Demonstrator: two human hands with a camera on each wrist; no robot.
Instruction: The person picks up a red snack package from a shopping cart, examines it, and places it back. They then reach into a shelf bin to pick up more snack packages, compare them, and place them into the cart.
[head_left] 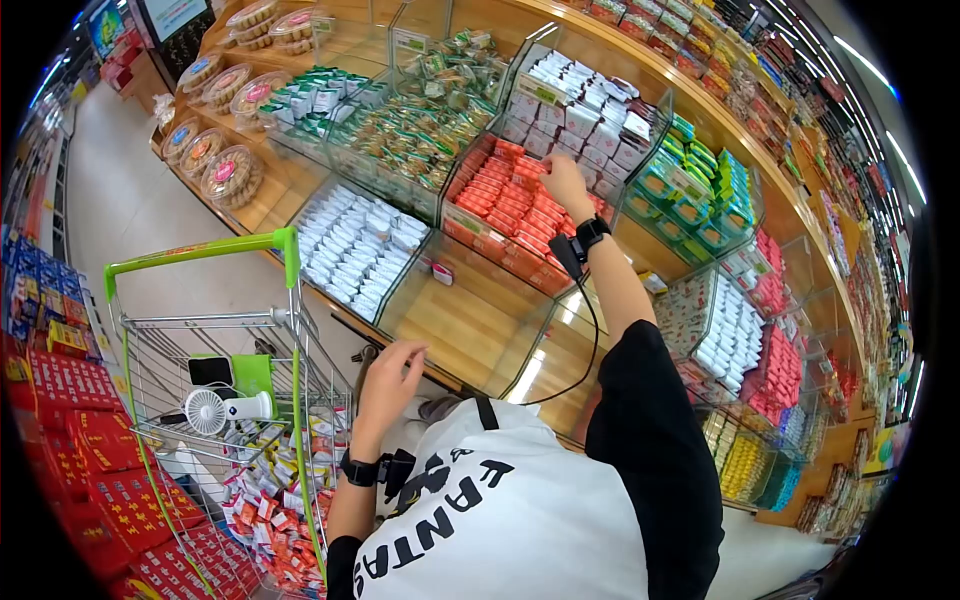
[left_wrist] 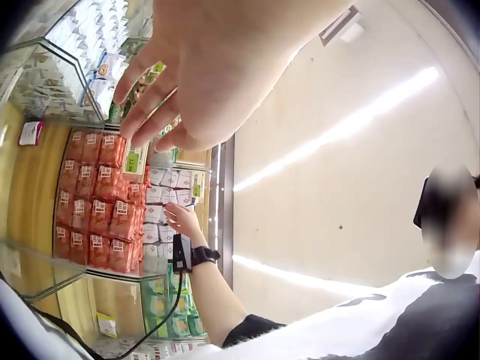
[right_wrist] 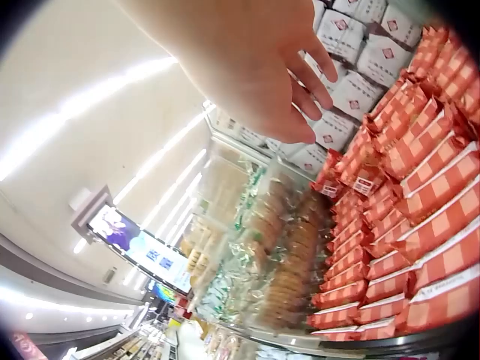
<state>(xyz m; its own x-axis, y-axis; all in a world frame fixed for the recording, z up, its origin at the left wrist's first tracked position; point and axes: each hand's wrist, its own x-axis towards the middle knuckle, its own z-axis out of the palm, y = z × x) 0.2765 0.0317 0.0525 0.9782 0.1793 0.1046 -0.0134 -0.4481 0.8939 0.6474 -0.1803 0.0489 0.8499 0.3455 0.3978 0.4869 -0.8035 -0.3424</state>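
My right hand (head_left: 566, 186) reaches over a clear bin of red checked snack packets (head_left: 505, 195). Its fingers, loosely bent, hold nothing and hang close over the back of the red rows. Just behind them stand stacked white packets with a red diamond mark (right_wrist: 343, 34). In the right wrist view the fingers overlap those white packets. My left hand (head_left: 390, 382) hovers between the shopping cart (head_left: 200, 245) and a wooden-floored bin (head_left: 465, 325), its fingers relaxed with nothing in them. A small red-and-white packet (head_left: 442, 273) lies in that bin.
Glass dividers part the bins; white packets (head_left: 360, 245) fill one at left, green ones (head_left: 690, 190) one at right. The cart carries loose snacks (head_left: 275, 520), a phone (head_left: 210, 372) and a white fan (head_left: 207, 410). Round tubs (head_left: 232, 177) stand at far left.
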